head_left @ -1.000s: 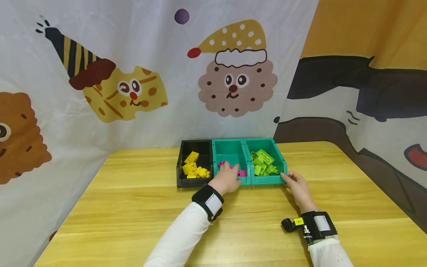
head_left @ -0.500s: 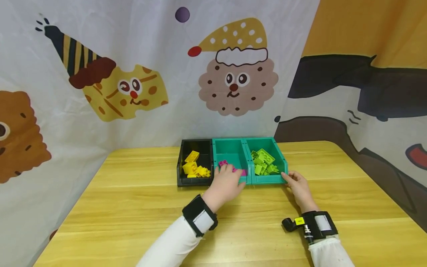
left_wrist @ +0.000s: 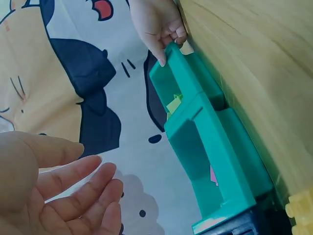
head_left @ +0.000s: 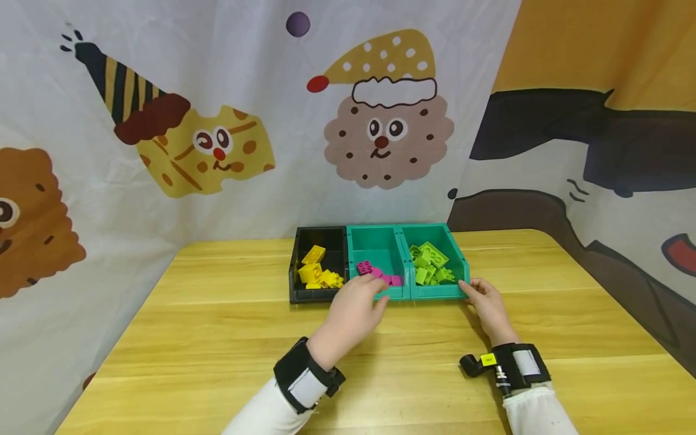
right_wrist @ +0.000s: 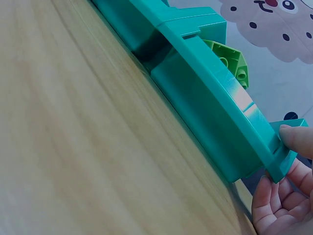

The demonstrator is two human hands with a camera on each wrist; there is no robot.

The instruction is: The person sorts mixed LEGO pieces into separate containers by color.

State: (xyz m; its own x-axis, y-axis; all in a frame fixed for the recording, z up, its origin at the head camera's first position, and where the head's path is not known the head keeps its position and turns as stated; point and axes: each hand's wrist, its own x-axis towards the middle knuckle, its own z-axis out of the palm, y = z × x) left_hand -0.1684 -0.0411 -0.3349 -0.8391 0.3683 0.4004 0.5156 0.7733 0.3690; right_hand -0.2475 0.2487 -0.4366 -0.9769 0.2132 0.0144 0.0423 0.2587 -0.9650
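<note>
Three joined bins stand at the back of the table. The black bin (head_left: 294, 293) holds yellow toy bricks (head_left: 311, 273). In the middle teal bin (head_left: 375, 237) lie pink toy bricks (head_left: 365, 267), and the right teal bin (head_left: 439, 292) has lime green ones (head_left: 432, 257). My left hand (head_left: 353, 311), fingers relaxed and apart, is in front of the middle bin; its palm (left_wrist: 58, 196) is bare in the left wrist view. With thumb and fingers, my right hand (head_left: 487, 307) pinches the right bin's front corner, as the right wrist view also shows.
The wooden table (head_left: 217, 350) runs back to a curtain (head_left: 228, 211) printed with cartoon figures. A yellow toy brick (left_wrist: 301, 210) shows beside the black bin at the lower right edge of the left wrist view.
My left hand has drawn back from inside the middle bin toward me, a little leftward, uncovering more of the pink bricks. My right hand has stayed on the bin corner.
</note>
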